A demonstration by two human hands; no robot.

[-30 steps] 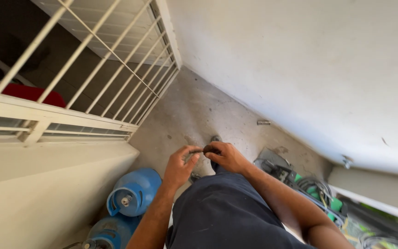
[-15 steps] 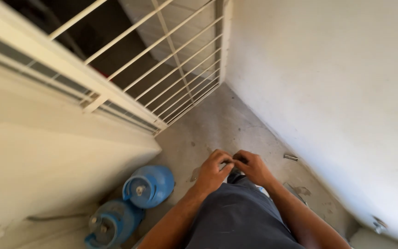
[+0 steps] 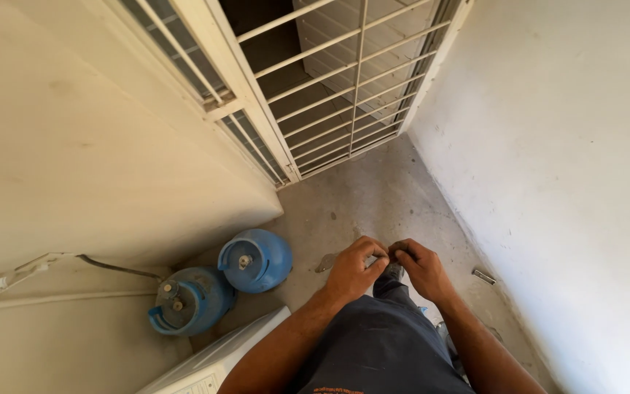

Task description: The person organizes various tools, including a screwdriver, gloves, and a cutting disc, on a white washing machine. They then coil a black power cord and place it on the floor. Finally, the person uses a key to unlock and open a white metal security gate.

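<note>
My left hand (image 3: 354,267) and my right hand (image 3: 421,267) meet in front of my dark blue shirt, fingertips pinched together on a small object (image 3: 386,255) that is mostly hidden between them. I cannot tell what the object is. Both forearms reach up from the bottom of the view. Below the hands lies a bare concrete floor (image 3: 359,204).
Two blue gas cylinders (image 3: 255,259) (image 3: 189,299) stand against the cream wall at left, with a hose and white cable (image 3: 16,277) running along it. A white appliance corner (image 3: 213,361) sits at the bottom. A white barred gate (image 3: 329,95) closes the far end. A small metal piece (image 3: 483,276) lies by the right wall.
The view has swung left and down, bringing both gas cylinders and the left wall into sight. My hands stay together at my front, still pinching the small object.
</note>
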